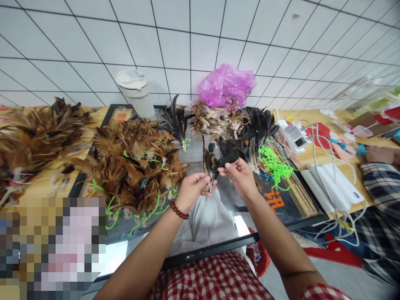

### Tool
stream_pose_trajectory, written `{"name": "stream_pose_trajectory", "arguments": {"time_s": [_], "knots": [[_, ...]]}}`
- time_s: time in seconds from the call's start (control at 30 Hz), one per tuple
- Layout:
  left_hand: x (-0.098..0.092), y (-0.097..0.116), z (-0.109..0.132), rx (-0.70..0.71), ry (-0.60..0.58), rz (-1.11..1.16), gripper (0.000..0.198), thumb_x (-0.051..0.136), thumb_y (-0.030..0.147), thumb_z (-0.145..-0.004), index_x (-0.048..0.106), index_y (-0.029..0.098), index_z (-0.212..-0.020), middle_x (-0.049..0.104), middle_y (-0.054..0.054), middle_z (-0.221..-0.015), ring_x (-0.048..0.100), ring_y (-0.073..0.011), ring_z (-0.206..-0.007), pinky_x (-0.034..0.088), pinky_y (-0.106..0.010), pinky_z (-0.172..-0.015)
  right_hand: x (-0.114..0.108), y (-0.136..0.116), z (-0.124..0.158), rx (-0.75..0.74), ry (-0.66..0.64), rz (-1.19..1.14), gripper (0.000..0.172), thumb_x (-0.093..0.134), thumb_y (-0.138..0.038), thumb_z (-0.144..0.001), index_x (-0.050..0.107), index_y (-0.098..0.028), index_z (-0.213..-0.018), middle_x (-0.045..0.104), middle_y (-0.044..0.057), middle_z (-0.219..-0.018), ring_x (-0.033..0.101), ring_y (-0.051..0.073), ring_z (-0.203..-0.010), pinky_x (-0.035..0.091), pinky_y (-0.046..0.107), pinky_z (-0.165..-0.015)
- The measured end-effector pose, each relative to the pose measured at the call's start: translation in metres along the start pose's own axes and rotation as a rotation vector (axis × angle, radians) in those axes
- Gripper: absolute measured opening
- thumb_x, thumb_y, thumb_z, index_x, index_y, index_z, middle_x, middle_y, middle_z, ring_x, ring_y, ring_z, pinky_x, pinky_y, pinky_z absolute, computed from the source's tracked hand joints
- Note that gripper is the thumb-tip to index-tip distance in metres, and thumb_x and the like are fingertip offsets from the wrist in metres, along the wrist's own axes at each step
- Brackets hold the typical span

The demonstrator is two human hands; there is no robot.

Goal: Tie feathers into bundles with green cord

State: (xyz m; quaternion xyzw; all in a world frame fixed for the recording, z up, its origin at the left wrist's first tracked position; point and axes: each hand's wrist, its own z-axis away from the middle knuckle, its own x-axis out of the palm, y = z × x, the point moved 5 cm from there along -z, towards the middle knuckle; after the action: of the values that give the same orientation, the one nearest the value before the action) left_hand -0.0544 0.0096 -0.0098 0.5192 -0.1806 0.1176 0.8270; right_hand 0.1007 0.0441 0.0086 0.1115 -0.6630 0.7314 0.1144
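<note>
My left hand, with a red bead bracelet at the wrist, is closed on the quill ends of a few dark brown feathers that point up and away. Close beside it, my right hand pinches a black feather between thumb and forefinger. Both hands are just above the glass-topped table, near its middle. To the left lies a big heap of brown feathers in bunches tied with green string. Beyond my hands, a tied black bunch lies apart, and more black feathers lie to the right.
A lidded white cup and a pink plastic bag stand by the tiled wall. Bright green strings lie right of my hands. Farther right are a power strip, white cables and a person's plaid sleeve. More feathers cover the far left.
</note>
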Motion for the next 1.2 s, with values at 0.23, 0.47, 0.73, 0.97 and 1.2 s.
{"name": "stream_pose_trajectory", "arguments": {"time_s": [0.23, 0.47, 0.73, 0.97, 1.2], "knots": [[0.001, -0.002, 0.0, -0.03, -0.056, -0.028, 0.031, 0.08, 0.035, -0.064, 0.068, 0.01, -0.078, 0.073, -0.012, -0.078, 0.069, -0.0177, -0.063, 0.054, -0.022, -0.047, 0.002, -0.002, 0.002, -0.076, -0.011, 0.012, 0.029, 0.076, -0.04, -0.071, 0.057, -0.022, -0.084, 0.063, -0.004, -0.07, 0.071, 0.016, -0.079, 0.059, 0.03, -0.076], [0.003, 0.0, 0.002, -0.013, -0.121, -0.082, 0.028, 0.081, 0.036, -0.061, 0.069, 0.011, -0.067, 0.069, -0.007, -0.062, 0.064, -0.0133, -0.053, 0.054, -0.023, -0.051, 0.003, 0.002, 0.0, -0.17, -0.128, 0.329, 0.021, 0.065, -0.032, -0.079, 0.057, -0.023, -0.096, 0.067, 0.003, -0.091, 0.066, 0.015, -0.087, 0.054, 0.032, -0.083], [0.003, -0.001, 0.0, 0.009, -0.144, -0.072, 0.029, 0.081, 0.036, -0.062, 0.068, 0.011, -0.066, 0.067, -0.005, -0.06, 0.062, -0.0123, -0.052, 0.052, -0.022, -0.049, 0.023, 0.003, 0.009, -0.585, -0.415, 1.041, 0.023, 0.043, -0.013, -0.087, 0.063, -0.02, -0.08, 0.067, 0.008, -0.095, 0.058, 0.02, -0.103, 0.044, 0.038, -0.093], [-0.009, 0.003, -0.003, 0.054, 0.132, 0.21, 0.032, 0.084, 0.03, -0.057, 0.065, 0.011, -0.076, 0.069, -0.006, -0.066, 0.067, -0.0154, -0.059, 0.054, -0.024, -0.054, 0.01, -0.012, 0.012, -0.791, -0.296, 1.303, 0.039, 0.037, -0.009, -0.089, 0.062, -0.023, -0.116, 0.065, 0.006, -0.092, 0.056, 0.018, -0.093, 0.039, 0.037, -0.094], [-0.005, 0.001, -0.002, 0.05, 0.153, 0.098, 0.031, 0.081, 0.032, -0.06, 0.064, 0.011, -0.075, 0.07, -0.006, -0.072, 0.069, -0.0169, -0.062, 0.055, -0.025, -0.053, 0.017, -0.012, 0.018, -0.916, -0.412, 1.521, 0.028, 0.045, -0.014, -0.092, 0.065, -0.023, -0.109, 0.065, 0.005, -0.09, 0.051, 0.019, -0.086, 0.033, 0.037, -0.083]]}}
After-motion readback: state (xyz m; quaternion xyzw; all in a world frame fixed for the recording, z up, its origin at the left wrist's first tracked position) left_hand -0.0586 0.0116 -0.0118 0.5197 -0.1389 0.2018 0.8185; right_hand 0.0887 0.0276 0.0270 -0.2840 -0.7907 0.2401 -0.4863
